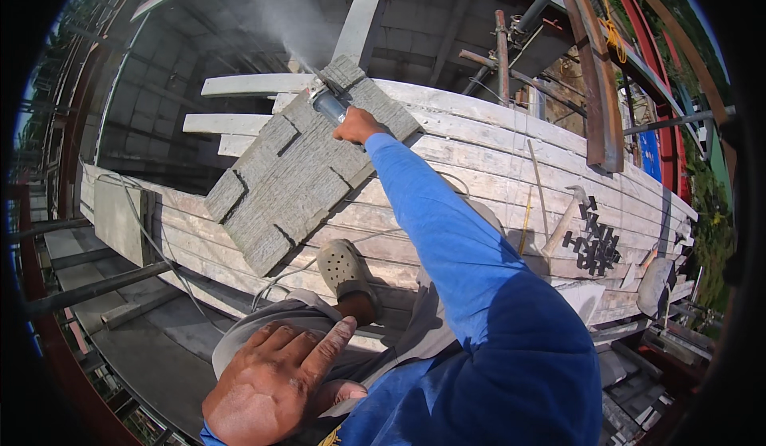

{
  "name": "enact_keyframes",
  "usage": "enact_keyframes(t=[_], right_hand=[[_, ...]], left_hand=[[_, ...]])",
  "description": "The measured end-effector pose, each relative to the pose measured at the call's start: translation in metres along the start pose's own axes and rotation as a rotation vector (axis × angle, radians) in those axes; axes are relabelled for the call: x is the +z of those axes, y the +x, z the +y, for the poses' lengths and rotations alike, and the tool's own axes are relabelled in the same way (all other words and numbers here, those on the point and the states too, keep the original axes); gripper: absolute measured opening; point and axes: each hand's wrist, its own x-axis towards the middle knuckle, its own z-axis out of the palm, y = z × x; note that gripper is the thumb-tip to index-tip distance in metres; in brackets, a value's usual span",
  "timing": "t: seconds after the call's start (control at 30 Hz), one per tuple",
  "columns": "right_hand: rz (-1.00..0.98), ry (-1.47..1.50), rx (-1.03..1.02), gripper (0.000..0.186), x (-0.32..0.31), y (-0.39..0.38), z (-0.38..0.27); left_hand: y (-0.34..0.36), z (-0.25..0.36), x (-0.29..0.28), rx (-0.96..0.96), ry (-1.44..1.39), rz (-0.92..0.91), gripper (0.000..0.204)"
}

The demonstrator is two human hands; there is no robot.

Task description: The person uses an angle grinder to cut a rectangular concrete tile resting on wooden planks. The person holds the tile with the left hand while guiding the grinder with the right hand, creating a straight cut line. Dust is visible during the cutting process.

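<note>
Planks (511, 163), pale and weathered, form a sunlit outdoor work platform among scaffold poles. Nearest: left grip (267, 386) by the bent knee, fingers loosely curled, index extended; palm hidden, so cannot tell whether it holds anything. Just beyond, a clog (341, 269) stands on the planks near the board's close edge; a cord (267, 290) loops beside it.

Board (311, 155): grey, wood-textured, dark-slotted, lying flat and slantwise across the planks. Judged stiff, moderately heavy, gritty rather than slippery; probably brittle at corners and slots. Best hold: both long edges, well in from the corners, supported underneath.

Farther out, right grip (359, 125) is wrapped around the rear of the grinder (328, 107), arm outstretched, tool at the board's far part. Grinder judged rigid, dense, nose-heavy at this reach, liable to kick; dust may make its casing slick. Best hold: around the barrel, clear of the disc end.

Beyond: dust (291, 35) plumes away before a grey block wall (419, 35).
</note>
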Motion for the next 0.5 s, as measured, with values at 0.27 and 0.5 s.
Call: enact_keyframes(t=[0.27, 0.5], right_hand=[[0.021, 0.007, -0.026, 0.077, 0.001, -0.009, 0.006], [0.023, -0.018, -0.013, 0.075, 0.002, -0.008, 0.01]], left_hand=[[-0.005, -0.01, 0.01, 0.056, 0.004, 0.043, 0.084], [0.003, -0.008, -0.004, 0.033, -0.012, -0.074, 0.084]])
